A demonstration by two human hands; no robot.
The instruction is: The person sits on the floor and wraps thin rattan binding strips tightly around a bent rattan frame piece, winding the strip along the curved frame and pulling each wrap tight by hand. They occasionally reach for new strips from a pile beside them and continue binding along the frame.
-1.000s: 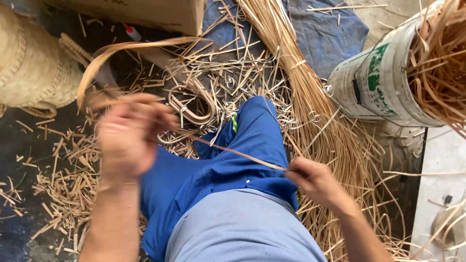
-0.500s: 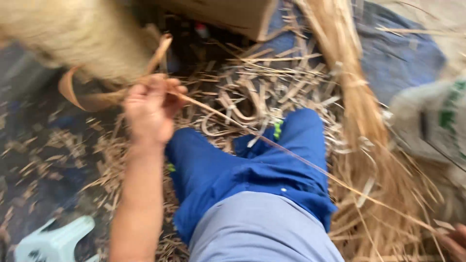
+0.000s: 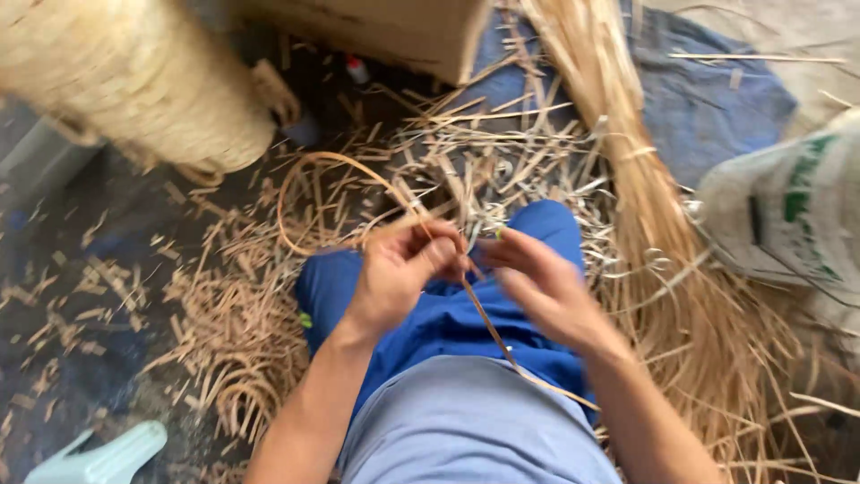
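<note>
We note woven basket (image 3: 134, 81) and cardboard box (image 3: 394, 31) crowding the far floor edge, while our left hand (image 3: 403, 269) and right hand (image 3: 537, 287) fingers pinch the cane strip (image 3: 488, 327) above our lap.

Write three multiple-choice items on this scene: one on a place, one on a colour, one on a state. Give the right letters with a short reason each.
1. Where is the big woven straw basket?
A. upper left
B. lower right
C. on the person's lap

2. What colour are the trousers under the hands?
A. red
B. blue
C. white

3. How does the thin tan cane strip lie?
A. coiled in a box
B. flat on the floor, untouched
C. pinched by the left hand and the right hand, looping away to the upper left

Key: 1 A, the basket fills the upper left corner. 2 B, the cloth over the knee is plainly blue. 3 C, both hands meet on the strip above the knee.
</note>
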